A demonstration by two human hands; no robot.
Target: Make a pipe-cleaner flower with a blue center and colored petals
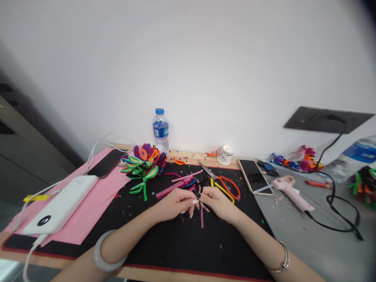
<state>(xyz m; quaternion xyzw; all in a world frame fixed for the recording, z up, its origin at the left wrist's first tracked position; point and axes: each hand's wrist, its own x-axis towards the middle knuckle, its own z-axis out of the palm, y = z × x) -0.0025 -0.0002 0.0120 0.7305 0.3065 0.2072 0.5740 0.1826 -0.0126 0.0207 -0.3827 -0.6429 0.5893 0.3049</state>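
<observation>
Over the black mat (182,246), my left hand (178,203) and my right hand (219,201) meet fingertip to fingertip. Both pinch a black pipe cleaner (203,182), part of which is hidden by the fingers. A small black bent bit of it shows between the thumbs. Pink and purple pipe cleaners (168,192) lie just behind my left hand, and one pink strand (202,219) sticks out below my fingers. Scissors (227,187) with red and yellow handles rest open beyond my right hand.
Pipe-cleaner flowers (143,166) and a water bottle (160,131) stand at the back. A power bank (63,203) lies on pink paper (88,219) at left. A paper cup (225,155), phone (255,177) and pink glue gun (293,194) with a black cord (331,228) are right.
</observation>
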